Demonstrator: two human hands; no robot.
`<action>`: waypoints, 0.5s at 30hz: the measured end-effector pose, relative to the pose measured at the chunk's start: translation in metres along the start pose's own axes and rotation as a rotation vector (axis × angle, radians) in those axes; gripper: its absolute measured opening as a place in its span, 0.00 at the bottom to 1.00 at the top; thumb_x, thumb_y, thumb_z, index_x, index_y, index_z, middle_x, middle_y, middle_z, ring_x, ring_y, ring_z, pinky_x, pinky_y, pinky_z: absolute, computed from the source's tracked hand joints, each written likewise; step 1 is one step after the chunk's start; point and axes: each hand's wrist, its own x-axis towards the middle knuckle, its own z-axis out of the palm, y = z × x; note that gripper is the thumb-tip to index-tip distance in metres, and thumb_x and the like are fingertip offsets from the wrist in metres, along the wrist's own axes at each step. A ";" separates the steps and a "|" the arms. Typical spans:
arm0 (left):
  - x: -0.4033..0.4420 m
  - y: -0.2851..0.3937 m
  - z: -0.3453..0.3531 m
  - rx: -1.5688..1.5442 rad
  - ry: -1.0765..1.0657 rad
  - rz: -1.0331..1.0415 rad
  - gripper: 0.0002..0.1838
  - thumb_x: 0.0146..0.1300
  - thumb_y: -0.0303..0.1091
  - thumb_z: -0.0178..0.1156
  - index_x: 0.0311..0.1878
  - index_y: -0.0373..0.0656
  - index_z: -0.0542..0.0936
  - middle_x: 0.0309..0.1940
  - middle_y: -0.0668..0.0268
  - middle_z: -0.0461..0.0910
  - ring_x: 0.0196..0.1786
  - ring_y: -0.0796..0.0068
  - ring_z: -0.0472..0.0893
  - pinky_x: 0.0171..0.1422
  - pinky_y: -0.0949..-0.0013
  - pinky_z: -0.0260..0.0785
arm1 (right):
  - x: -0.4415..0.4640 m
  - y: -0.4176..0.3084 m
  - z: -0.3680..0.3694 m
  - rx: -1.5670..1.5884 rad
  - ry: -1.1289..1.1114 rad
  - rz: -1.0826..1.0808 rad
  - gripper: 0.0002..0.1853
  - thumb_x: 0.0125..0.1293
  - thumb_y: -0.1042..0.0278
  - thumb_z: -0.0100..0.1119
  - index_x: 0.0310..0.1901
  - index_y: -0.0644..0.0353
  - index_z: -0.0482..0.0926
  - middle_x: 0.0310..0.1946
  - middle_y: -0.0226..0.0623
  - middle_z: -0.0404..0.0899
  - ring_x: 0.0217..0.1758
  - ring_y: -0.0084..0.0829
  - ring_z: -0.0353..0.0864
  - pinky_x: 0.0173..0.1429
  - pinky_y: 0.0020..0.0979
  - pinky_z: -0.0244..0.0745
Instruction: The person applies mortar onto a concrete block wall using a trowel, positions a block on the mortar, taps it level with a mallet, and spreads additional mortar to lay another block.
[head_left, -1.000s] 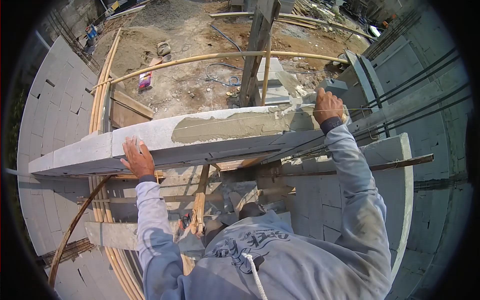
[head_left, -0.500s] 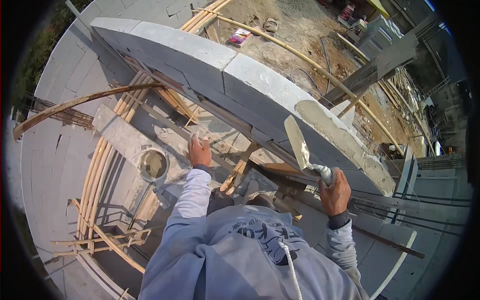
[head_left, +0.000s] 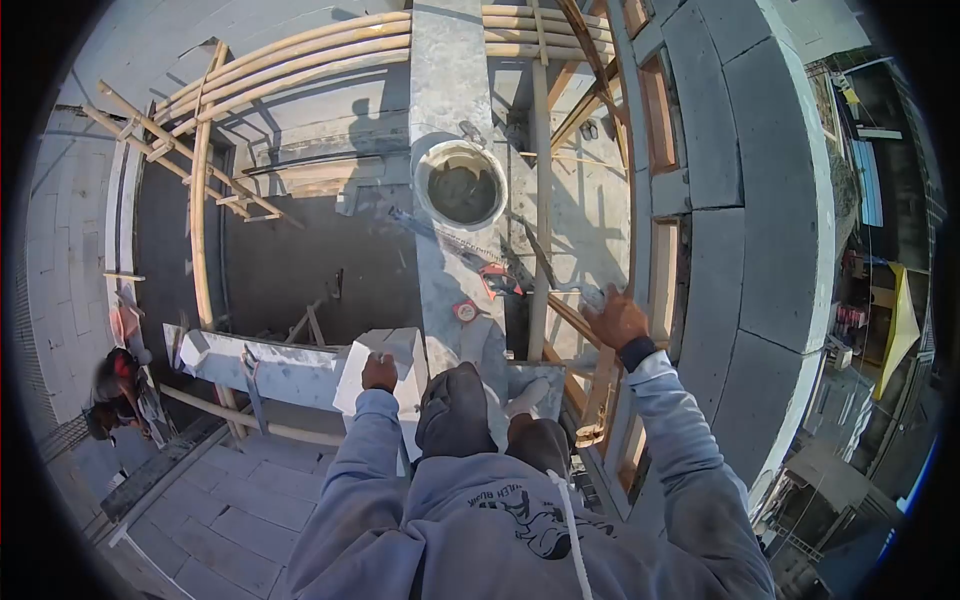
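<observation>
My right hand [head_left: 617,320] is closed around the handle of a trowel [head_left: 541,257], whose narrow blade points up and left past the walkway. At my left side my left hand [head_left: 380,372] has its fingers curled over a white lightweight block [head_left: 362,378], which sits by my leg. In front of me stands a round bucket [head_left: 422,190] with grey mortar [head_left: 462,188] in it. A red tape measure [head_left: 465,311] and a red-and-black handled tool [head_left: 497,281] lie on the plank between the bucket and my feet.
A block wall [head_left: 715,190] with framed openings runs along my right. Bamboo poles [head_left: 300,60] cross ahead and at left. The walkway plank [head_left: 445,60] extends forward, with a drop beside it. Another person [head_left: 120,388] is lower down at left.
My view has swung left and down, away from the wall top. My left hand, earlier raised with spread fingers, is now on the white block. The trowel stays in my right hand.
</observation>
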 end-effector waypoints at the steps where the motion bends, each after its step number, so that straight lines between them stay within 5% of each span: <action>1: 0.017 -0.003 0.006 -0.042 -0.006 0.005 0.24 0.61 0.51 0.51 0.51 0.43 0.77 0.48 0.52 0.80 0.54 0.51 0.77 0.59 0.56 0.67 | 0.036 -0.023 0.004 -0.048 -0.089 0.015 0.28 0.53 0.49 0.63 0.48 0.64 0.74 0.40 0.52 0.81 0.46 0.49 0.80 0.51 0.45 0.74; 3: 0.049 -0.002 0.028 -0.156 0.035 0.013 0.24 0.61 0.51 0.52 0.49 0.39 0.78 0.45 0.49 0.80 0.51 0.49 0.78 0.56 0.57 0.68 | 0.122 -0.033 0.052 -0.005 -0.238 -0.128 0.27 0.53 0.50 0.61 0.48 0.63 0.73 0.41 0.50 0.81 0.46 0.49 0.80 0.51 0.46 0.74; 9: 0.189 0.054 0.119 -0.662 0.054 0.110 0.22 0.64 0.46 0.54 0.51 0.36 0.77 0.45 0.50 0.80 0.49 0.50 0.78 0.57 0.61 0.67 | 0.272 -0.133 0.126 -0.430 -0.065 -0.184 0.11 0.55 0.63 0.58 0.38 0.55 0.84 0.39 0.41 0.84 0.45 0.38 0.84 0.48 0.35 0.78; 13: 0.267 0.145 0.130 -0.688 0.184 0.292 0.16 0.63 0.41 0.56 0.50 0.41 0.77 0.47 0.44 0.77 0.49 0.50 0.77 0.56 0.62 0.68 | 0.342 -0.171 0.167 -0.553 -0.200 -0.239 0.12 0.56 0.63 0.56 0.38 0.54 0.85 0.40 0.37 0.84 0.45 0.38 0.84 0.45 0.38 0.79; 15: 0.317 0.162 0.150 -0.400 0.146 0.438 0.14 0.61 0.36 0.55 0.46 0.39 0.78 0.45 0.43 0.77 0.48 0.48 0.78 0.53 0.58 0.70 | 0.364 -0.178 0.197 -0.569 -0.182 -0.258 0.12 0.57 0.63 0.55 0.39 0.54 0.85 0.40 0.36 0.84 0.45 0.38 0.84 0.44 0.40 0.79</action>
